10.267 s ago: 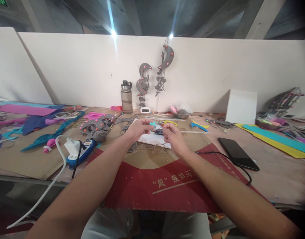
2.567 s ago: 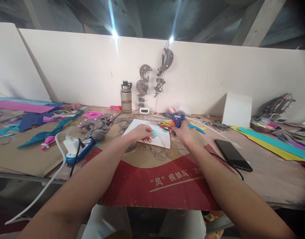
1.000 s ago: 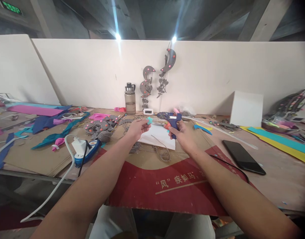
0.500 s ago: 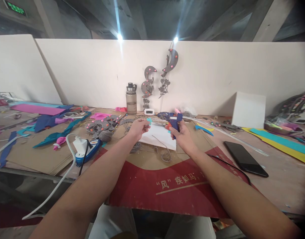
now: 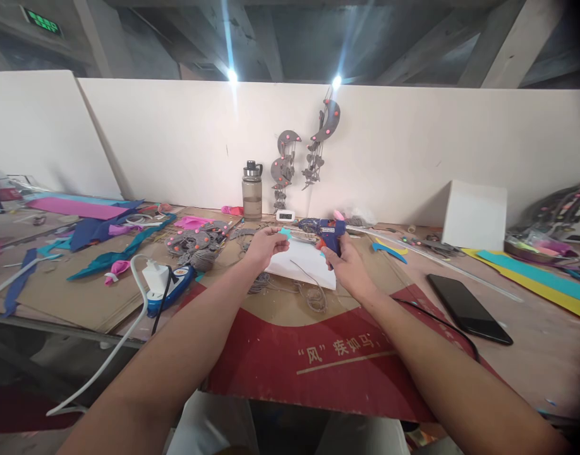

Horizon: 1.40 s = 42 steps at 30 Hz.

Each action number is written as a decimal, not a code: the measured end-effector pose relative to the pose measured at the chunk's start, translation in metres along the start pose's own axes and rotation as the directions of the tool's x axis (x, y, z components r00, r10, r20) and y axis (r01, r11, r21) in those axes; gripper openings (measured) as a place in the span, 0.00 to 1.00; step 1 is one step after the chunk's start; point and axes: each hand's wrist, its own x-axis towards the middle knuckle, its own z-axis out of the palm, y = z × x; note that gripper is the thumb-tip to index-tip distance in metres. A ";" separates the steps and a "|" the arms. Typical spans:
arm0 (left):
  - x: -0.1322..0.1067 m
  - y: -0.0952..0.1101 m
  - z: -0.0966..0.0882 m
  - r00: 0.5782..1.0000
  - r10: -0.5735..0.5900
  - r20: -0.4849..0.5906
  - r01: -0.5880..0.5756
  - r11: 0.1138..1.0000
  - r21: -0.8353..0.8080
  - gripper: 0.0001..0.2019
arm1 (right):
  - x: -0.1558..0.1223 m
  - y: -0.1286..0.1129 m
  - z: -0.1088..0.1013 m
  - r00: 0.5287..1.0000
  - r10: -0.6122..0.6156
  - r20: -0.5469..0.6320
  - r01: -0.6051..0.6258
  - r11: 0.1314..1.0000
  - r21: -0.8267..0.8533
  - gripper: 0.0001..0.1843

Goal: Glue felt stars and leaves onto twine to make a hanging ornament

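Between the fingertips of my left hand (image 5: pixel 267 248) is a small teal piece (image 5: pixel 285 233), perhaps foam or felt. My right hand (image 5: pixel 345 262) is wrapped round the handle of a blue hot glue gun (image 5: pixel 332 232). Its nozzle points left, close to the teal piece; whether they touch I cannot tell. A white sheet (image 5: pixel 302 265) lies below both hands on the cardboard (image 5: pixel 318 385), with loose grey cord (image 5: pixel 317 300) over and in front of it. Part of the glue gun's trigger side is hidden by my fingers.
A water bottle (image 5: pixel 252 193) and a small digital clock (image 5: pixel 285 216) stand at the back. Grey moon-shaped hangings (image 5: pixel 328 123) are on the white wall. To the left lies a power strip (image 5: pixel 176 291) with cables; to the right, a phone (image 5: pixel 467 308).
The whole view has shifted slightly downward. My right hand and the glue gun have moved a little left, nearer the teal piece. Both hands keep their hold.
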 end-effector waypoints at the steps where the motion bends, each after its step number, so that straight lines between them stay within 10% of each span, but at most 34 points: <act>1: 0.000 0.000 0.000 1.000 0.014 -0.007 -0.014 1.000 0.016 0.12 | 0.000 0.000 0.000 1.000 0.005 0.001 -0.005 1.000 -0.023 0.19; 20: -0.001 -0.003 0.006 0.994 0.085 -0.067 -0.075 0.988 0.135 0.09 | 0.000 0.011 -0.002 0.993 -0.118 0.010 0.113 0.922 -0.369 0.24; 42: 0.002 -0.006 0.005 0.990 0.134 -0.045 -0.125 0.977 0.175 0.10 | 0.000 0.010 -0.002 0.991 -0.130 -0.006 0.117 0.909 -0.401 0.24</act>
